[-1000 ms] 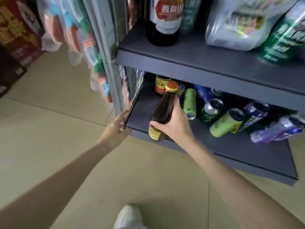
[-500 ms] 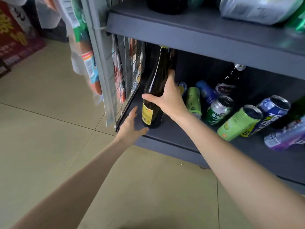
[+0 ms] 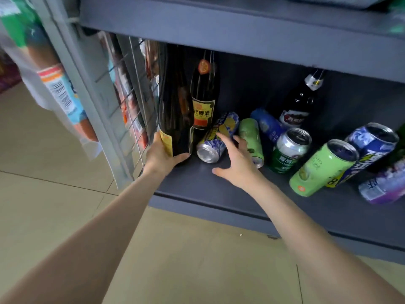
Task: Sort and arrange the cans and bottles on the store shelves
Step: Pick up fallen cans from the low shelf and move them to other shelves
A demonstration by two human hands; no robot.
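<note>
The step in hand looks like standing the bottles up at the wire-grid end of the lower shelf (image 3: 219,194), with the fallen cans to follow; the left hand (image 3: 161,154) grips the base of a tall dark bottle (image 3: 175,115), thumb under its front edge, fingers round its yellow label, the bottle upright just beside the wire grid panel (image 3: 135,106); directly behind it stands a second dark bottle with a yellow-and-red label (image 3: 203,95). The right hand (image 3: 237,163) hovers with fingers spread and straight, holding nothing; its fingertips (image 3: 220,136) reach the blue-and-yellow can (image 3: 217,137) lying on its side next to the tall bottle, though actual contact cannot be told. The next move likely calls for closing round that can and setting it upright; beyond it lie a pale green can (image 3: 251,137) and more toppled cans.
</note>
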